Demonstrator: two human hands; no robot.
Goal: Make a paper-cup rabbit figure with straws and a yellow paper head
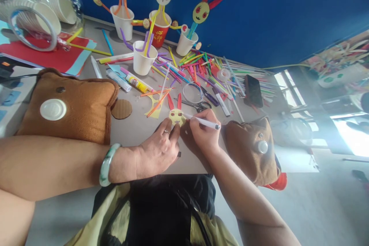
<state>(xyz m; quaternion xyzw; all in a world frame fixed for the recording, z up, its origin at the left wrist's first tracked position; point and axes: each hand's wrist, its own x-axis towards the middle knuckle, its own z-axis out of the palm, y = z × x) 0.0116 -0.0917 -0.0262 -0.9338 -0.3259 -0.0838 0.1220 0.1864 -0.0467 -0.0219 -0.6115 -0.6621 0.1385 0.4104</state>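
Observation:
A yellow paper rabbit face (176,115) with red ears and drawn eyes and mouth lies on the table. My left hand (158,148) holds it down, fingertips pressed on its lower edge. Beside that hand's thumb side pokes out a small dark piece (179,154), mostly hidden. In my right hand (205,130), pinched like a pen, is a white marker (205,122), its tip at the face's right eye. Just behind the ears lie black-handled scissors (201,105). To the left is a yellow paper scrap (155,106) with cut-out curves.
Paper cups with straw figures stand along the back, among them a white cup (145,59) and a red cup (160,30). Behind the scissors spread many coloured straws (196,61). Brown cushions flank my arms, left cushion (86,103) and right cushion (245,142). A dark phone (253,90) lies right.

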